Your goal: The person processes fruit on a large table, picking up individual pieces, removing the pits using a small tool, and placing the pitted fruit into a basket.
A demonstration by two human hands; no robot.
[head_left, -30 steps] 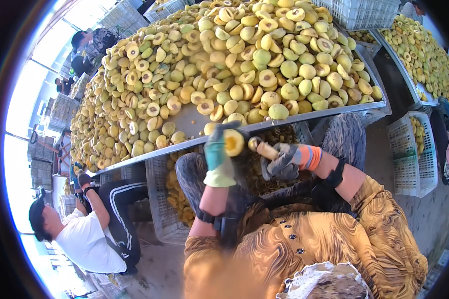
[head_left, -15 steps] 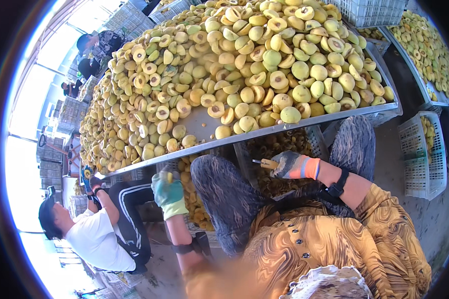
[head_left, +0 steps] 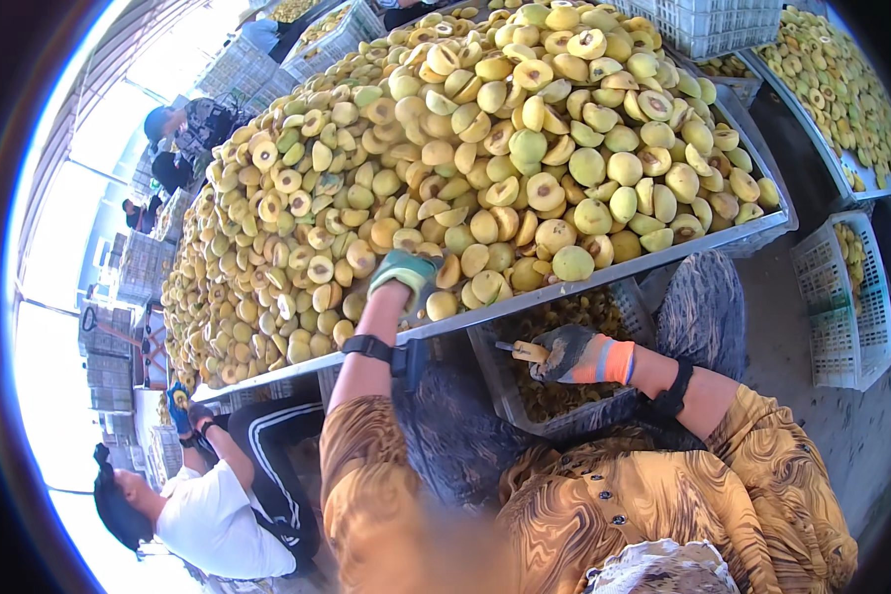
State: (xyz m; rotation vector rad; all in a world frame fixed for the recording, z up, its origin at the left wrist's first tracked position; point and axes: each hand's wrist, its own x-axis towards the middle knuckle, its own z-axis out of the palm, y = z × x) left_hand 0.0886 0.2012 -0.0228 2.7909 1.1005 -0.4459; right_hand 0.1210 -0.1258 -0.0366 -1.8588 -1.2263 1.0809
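My left hand (head_left: 404,276), in a green and pale yellow glove, reaches over the table's near edge to the heap of halved yellow peaches (head_left: 465,148). Its fingertips are hidden against the fruit, so a hold on any half does not show. Beside it lies a cut peach half (head_left: 447,270). Low over a crate, my right hand (head_left: 570,354), in a grey glove with an orange cuff, is closed around a small tool with a wooden handle (head_left: 531,351) and a short metal tip pointing left.
The metal table's rim (head_left: 604,274) runs in front of my knees. Between my legs stands a crate with brown-yellow scraps (head_left: 554,401). A white plastic crate (head_left: 841,307) is on the right. At left a co-worker in a white shirt (head_left: 218,520) sits at the same table.
My left hand has moved from beside my left knee up and right to the peaches on the table. My right hand still holds the tool in nearly the same place.
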